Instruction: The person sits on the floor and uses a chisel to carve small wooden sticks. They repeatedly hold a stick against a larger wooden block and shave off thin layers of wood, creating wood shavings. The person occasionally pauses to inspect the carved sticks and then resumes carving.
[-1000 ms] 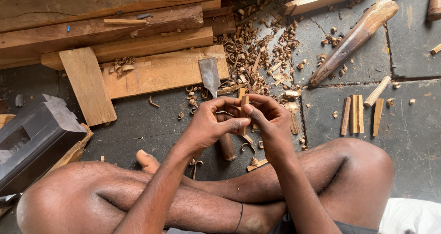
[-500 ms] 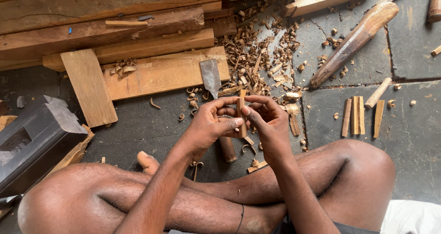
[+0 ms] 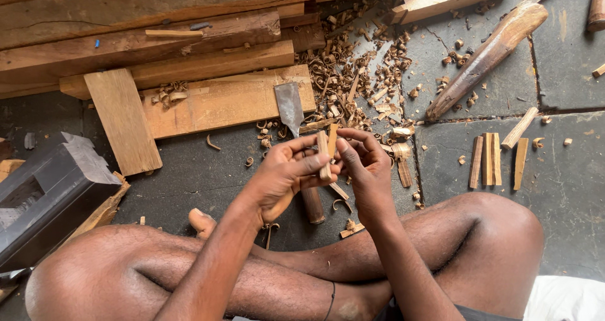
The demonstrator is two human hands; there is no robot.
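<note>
From the head camera, the left hand (image 3: 287, 176) and right hand (image 3: 365, 166) meet above the crossed legs, fingers of both closed in a pinch on a small wooden strip (image 3: 324, 151) held upright between them, near the middle of the scene. Just beyond lies a chisel (image 3: 291, 110) among wood shavings (image 3: 353, 75), with planks (image 3: 189, 94) far left and cut sticks (image 3: 495, 157) to the right. The thin strip could slip or snap if pinched unevenly, and the chisel's edge lies close to the fingers. The strip's lower end is hidden by the fingers, and the dark block (image 3: 44, 195) at left is cut off.
</note>
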